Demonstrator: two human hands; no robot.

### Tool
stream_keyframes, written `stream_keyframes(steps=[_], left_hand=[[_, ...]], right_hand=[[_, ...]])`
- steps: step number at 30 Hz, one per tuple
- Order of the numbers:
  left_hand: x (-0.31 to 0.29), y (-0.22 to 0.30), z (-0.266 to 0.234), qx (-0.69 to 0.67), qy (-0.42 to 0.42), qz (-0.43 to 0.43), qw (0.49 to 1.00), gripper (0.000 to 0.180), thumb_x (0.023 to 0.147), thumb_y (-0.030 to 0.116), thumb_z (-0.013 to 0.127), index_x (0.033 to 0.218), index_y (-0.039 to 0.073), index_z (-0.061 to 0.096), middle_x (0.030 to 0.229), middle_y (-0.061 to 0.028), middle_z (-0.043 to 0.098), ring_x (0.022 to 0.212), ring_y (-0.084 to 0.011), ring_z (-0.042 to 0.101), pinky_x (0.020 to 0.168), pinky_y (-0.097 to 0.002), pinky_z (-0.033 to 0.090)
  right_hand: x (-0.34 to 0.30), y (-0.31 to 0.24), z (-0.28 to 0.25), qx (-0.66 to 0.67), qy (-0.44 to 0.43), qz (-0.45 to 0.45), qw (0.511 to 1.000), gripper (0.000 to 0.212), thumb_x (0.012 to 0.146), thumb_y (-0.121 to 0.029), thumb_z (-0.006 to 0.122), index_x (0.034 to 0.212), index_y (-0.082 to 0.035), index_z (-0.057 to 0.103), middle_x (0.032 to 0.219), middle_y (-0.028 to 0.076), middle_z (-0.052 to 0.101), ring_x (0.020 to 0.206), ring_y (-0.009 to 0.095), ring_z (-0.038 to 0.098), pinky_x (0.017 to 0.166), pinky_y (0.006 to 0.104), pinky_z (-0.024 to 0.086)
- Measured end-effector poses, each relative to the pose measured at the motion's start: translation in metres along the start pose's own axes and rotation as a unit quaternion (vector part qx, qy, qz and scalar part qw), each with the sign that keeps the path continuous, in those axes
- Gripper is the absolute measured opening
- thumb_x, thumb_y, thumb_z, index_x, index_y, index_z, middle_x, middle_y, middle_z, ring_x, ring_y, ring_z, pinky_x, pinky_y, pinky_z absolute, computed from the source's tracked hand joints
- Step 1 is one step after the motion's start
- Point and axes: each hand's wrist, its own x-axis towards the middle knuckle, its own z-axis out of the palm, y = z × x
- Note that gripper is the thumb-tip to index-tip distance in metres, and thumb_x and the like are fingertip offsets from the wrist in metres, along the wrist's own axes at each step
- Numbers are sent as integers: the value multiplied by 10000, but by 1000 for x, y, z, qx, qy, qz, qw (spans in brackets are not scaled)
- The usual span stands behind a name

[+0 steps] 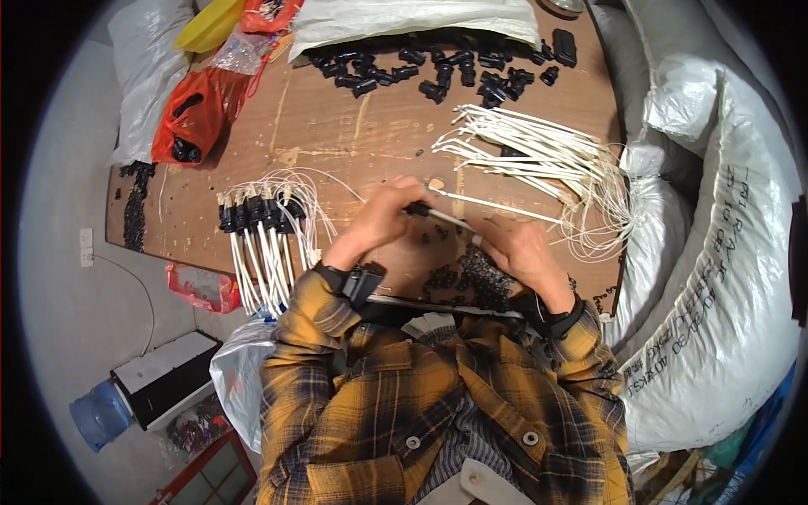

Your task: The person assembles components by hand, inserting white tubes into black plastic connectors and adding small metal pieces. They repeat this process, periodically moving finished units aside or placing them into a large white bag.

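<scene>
My left hand [383,217] grips a small black plastic socket [418,209] at the end of a white cable [497,207]. My right hand [515,252] pinches the same cable a little further along, over a heap of tiny black parts [471,278] on the wooden table [337,135]. The cable runs right toward a bundle of loose white cables [547,156]. To the left lies a row of white cables with black sockets fitted [261,215], hanging over the table's near edge.
Several loose black sockets [438,71] lie at the table's far side beside a white sack [412,21]. An orange plastic bag [198,114] sits far left. Large white sacks [724,252] stand to the right. A blue water jug [101,412] is on the floor.
</scene>
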Motion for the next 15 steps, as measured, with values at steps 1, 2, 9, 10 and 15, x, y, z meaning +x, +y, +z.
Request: stream_keyframes(steps=[1,2,9,10,15], left_hand=[[-2,-4,-3,-4,-2,4,1000,333,711,-117,584,986,61,642,818,-51,623,912,-227,584,789,-304,462],[-4,-7,-6,40,50,50,997,358,707,-107,598,1010,77,654,828,-41,619,868,-213,585,737,-290,468],[3,72,14,132,-83,-45,987,435,713,-5,672,1115,161,679,833,-12,620,692,-145,591,558,-254,482],[-1,65,13,138,-38,-43,989,445,719,18,678,1132,184,673,832,-3,619,660,-137,584,538,-251,480],[-19,44,-2,248,64,-43,966,462,758,119,689,1191,274,642,808,21,621,613,-134,585,480,-266,463]], right_hand=[[5,-6,-12,-21,-76,87,993,263,864,-138,607,1121,-111,655,717,106,668,521,221,603,478,346,475],[10,-11,-24,-41,-150,173,972,266,860,-148,615,1122,-119,654,718,95,673,514,208,602,465,346,474],[-7,13,-6,45,60,137,988,340,811,-221,693,1139,-149,641,723,57,679,530,183,619,440,326,476],[-11,19,-15,7,9,161,987,369,798,-228,709,1149,-142,635,749,62,685,559,195,633,461,328,486],[-47,41,-99,-197,-163,254,933,536,754,-266,756,1237,-105,587,1015,87,679,900,231,648,699,375,520]])
